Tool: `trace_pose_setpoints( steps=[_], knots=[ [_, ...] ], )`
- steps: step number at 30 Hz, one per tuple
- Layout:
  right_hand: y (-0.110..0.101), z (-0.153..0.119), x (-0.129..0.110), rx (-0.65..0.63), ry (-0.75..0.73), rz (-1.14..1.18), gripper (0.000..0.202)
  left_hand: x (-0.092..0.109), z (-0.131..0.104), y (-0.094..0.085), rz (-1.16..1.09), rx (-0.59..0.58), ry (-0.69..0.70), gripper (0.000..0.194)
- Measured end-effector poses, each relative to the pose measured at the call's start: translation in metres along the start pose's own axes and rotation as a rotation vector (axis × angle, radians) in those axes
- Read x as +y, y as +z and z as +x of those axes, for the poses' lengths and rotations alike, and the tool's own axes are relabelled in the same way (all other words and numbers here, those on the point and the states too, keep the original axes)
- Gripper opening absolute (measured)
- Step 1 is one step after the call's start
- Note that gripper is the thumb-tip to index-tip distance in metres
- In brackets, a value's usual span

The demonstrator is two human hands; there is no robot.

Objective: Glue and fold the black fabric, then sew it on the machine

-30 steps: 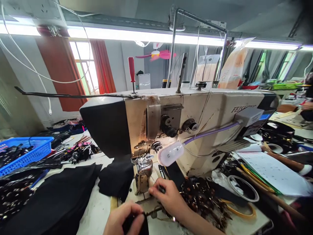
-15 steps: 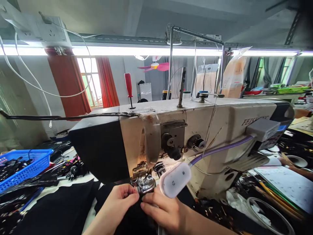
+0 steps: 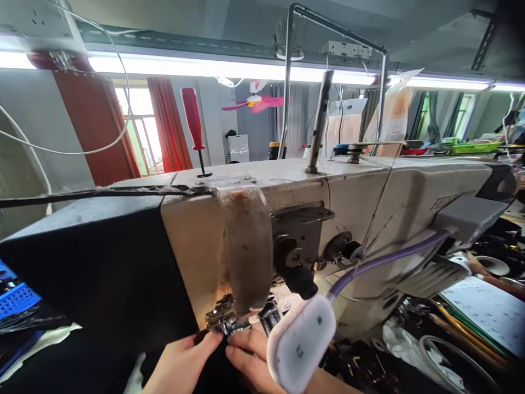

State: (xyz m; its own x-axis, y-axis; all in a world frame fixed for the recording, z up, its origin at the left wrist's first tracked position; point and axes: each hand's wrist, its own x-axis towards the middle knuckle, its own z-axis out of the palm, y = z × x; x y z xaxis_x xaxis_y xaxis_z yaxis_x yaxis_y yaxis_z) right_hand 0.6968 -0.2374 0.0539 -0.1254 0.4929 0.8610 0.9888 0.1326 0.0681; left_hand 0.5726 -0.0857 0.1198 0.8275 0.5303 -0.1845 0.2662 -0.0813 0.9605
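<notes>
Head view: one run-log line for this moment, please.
left hand: pinching black fabric at presser foot | right hand: on the fabric, fingertips meeting left | lamp head: over right hand | sewing machine: close

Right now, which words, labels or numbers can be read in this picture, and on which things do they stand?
None can be read.
Machine: the brand lettering on its right part is too blurred and cut off by the grey box.
Paper sheet: its print is too small.
Hanging bags: their print is too blurred.

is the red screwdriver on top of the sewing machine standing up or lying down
Standing up: the red screwdriver has its tip in the sewing machine top, handle leaning slightly left.
</notes>
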Motion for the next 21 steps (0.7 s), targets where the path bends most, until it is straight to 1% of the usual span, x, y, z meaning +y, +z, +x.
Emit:
trace_pose_setpoints(
  steps=[3,6,8,9,12,14,16,18,21],
  knots=[
    [0.002,0.001,-0.004,-0.059,0.123,0.049,0.021,-0.001,0.0,0.0,0.005,0.013,0.019,0.036],
    [0.006,0.002,-0.006,-0.082,0.262,0.067,0.023,-0.001,-0.002,0.001,-0.007,0.021,0.017,0.041],
    [0.012,0.0,-0.005,-0.069,0.283,0.061,0.024,0.0,-0.002,0.0,0.007,0.035,0.003,0.043],
    [0.015,-0.002,-0.004,-0.064,0.276,0.066,0.024,0.001,-0.002,0.0,0.021,0.04,-0.003,0.043],
    [0.029,-0.01,0.003,-0.012,0.163,0.112,0.02,0.001,-0.002,-0.001,0.06,0.048,-0.012,0.041],
    [0.039,-0.016,0.007,0.03,0.114,0.138,0.021,0.001,-0.001,-0.002,0.063,0.045,-0.007,0.041],
    [0.047,-0.021,0.01,0.068,0.109,0.144,0.021,0.0,-0.001,-0.001,0.055,0.048,-0.001,0.041],
    [0.052,-0.024,0.012,0.073,0.114,0.13,0.02,0.0,-0.001,-0.001,0.049,0.05,0.009,0.041],
    [0.054,-0.021,0.012,0.103,0.078,0.092,0.017,-0.001,0.0,-0.001,0.039,0.049,0.021,0.042]
  ],
)
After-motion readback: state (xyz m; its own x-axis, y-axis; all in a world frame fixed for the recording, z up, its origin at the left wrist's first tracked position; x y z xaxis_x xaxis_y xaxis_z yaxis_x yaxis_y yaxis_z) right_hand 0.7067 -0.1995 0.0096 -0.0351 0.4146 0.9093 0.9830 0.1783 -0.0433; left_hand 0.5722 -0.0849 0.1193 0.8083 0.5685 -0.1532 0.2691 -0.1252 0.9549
